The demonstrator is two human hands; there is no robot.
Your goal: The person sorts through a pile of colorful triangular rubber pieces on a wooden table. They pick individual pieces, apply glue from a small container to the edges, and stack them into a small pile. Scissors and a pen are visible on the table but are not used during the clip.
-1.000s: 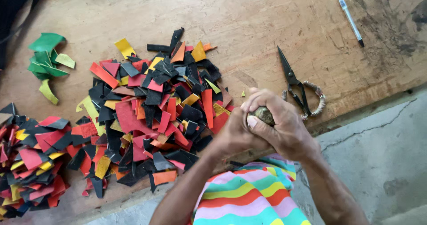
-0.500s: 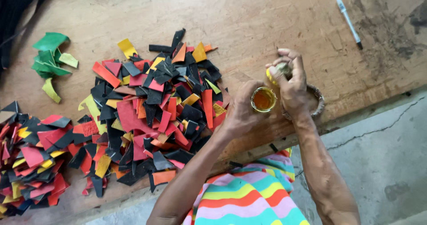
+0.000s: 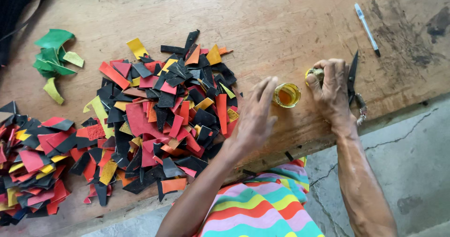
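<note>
Left hand (image 3: 255,117) lay spread flat by the open glass jar (image 3: 287,95) of amber liquid near the worktop's (image 3: 281,21) front edge; right hand (image 3: 330,89) pinched the yellow lid (image 3: 315,73) beside the scissors (image 3: 352,77)

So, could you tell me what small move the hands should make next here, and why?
Probably the right hand should set the lid down on the table. The small jar of amber liquid stands open, and the left hand rests beside it, close to the pile of coloured scraps.
</note>
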